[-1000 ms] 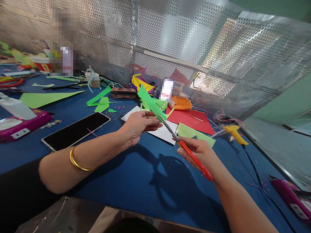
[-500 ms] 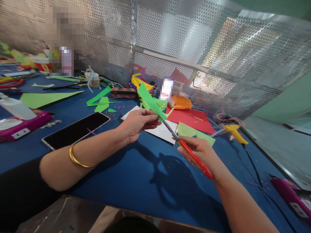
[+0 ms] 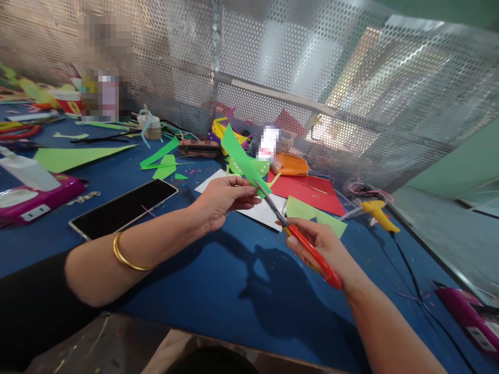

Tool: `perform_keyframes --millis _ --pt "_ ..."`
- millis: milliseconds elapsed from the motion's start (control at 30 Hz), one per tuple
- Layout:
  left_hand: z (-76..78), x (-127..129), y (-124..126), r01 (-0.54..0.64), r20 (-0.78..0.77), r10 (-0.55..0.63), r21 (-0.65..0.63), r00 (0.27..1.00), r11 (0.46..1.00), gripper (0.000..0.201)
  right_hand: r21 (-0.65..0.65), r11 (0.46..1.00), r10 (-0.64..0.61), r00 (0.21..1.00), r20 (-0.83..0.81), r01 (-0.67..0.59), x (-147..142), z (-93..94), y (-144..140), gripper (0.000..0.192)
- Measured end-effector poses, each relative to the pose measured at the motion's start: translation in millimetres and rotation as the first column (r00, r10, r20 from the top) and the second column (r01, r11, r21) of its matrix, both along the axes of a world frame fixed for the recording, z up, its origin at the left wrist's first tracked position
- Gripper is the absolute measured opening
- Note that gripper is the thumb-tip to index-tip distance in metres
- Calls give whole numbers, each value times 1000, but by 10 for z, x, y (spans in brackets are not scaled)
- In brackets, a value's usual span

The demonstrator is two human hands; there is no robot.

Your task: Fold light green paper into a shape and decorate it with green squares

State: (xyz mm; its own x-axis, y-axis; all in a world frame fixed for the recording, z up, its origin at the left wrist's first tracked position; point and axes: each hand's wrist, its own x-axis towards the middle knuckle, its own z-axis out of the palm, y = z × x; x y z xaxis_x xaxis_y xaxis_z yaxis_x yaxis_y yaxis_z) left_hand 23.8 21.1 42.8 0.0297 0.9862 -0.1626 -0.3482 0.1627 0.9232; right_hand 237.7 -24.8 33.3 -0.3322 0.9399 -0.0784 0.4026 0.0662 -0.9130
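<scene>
Between the thumb and fingers of my left hand (image 3: 226, 200) is the lower part of a green paper strip (image 3: 239, 156), which slants up and to the left. My right hand (image 3: 322, 246) grips the red handles of a pair of scissors (image 3: 275, 209). The blade tips lie at the strip's lower end, close to my left fingertips. Under and behind my hands are a white sheet (image 3: 259, 210) and a light green paper piece (image 3: 317, 215). A red sheet (image 3: 307, 191) lies just beyond them.
A phone (image 3: 125, 208) lies left of my forearm, near a purple power strip (image 3: 50, 200). At right are a yellow glue gun (image 3: 379, 215) with its cord and another purple power strip (image 3: 471, 317). Green paper scraps (image 3: 166, 166) lie further back. A perforated metal screen (image 3: 268, 62) borders the table.
The scissors' handles have come closer together in my right hand. The green strip's lower end has shifted slightly right and down at the blades. My left hand keeps its pinch.
</scene>
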Motion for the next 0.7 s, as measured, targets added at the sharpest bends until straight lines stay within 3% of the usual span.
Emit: perform_keyframes --millis 333,700 --pt "-2 -4 1 16 13 -16 -3 1000 1000 15 -3 999 -39 999 3 39 -24 17 -26 39" --pt "24 -43 10 71 -21 -70 47 997 996 13 33 997 -68 996 52 66 -1 22 -17 46"
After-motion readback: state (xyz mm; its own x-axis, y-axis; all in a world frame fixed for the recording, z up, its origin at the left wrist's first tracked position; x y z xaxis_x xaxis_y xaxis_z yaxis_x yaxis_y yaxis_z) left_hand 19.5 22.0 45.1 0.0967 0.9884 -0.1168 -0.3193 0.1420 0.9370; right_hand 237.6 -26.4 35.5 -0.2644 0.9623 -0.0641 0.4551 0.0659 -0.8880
